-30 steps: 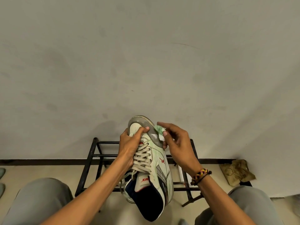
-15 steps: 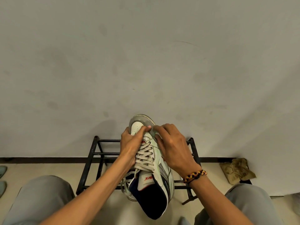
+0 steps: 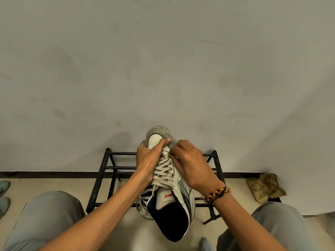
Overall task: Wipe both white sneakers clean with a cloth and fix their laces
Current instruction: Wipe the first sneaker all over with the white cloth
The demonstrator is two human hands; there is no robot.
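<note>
Head view, looking down past your knees toward a plain wall (image 3: 163, 60). You hold one white sneaker (image 3: 170, 178) up in front of you, toe pointing away toward the wall and the dark-lined heel opening nearest you. Your left hand (image 3: 150, 160) wraps around the left side of the shoe near the toe, fingers curled, with the thumb laid across the toe cap. Your right hand (image 3: 190, 167) is closed against the right side of the forefoot, its fingers bent and pressed onto the upper; the cloth cannot be made out under them, so you cannot tell what they pinch. A braided bracelet (image 3: 217, 193) in red, yellow and black circles your right wrist. The laces (image 3: 164, 173) cross the tongue between your two hands, and their loose ends hang down by your left forearm. Behind and below the shoe stands a black metal shoe rack (image 3: 108, 171), set against the wall on a pale tiled floor (image 3: 59, 183). A crumpled brown bag (image 3: 264, 187) lies on the floor to the right of the rack. Two pale green slippers (image 3: 3, 194) show partly at the left edge. Your knees, in grey trousers (image 3: 45, 214), frame the lower corners.
</note>
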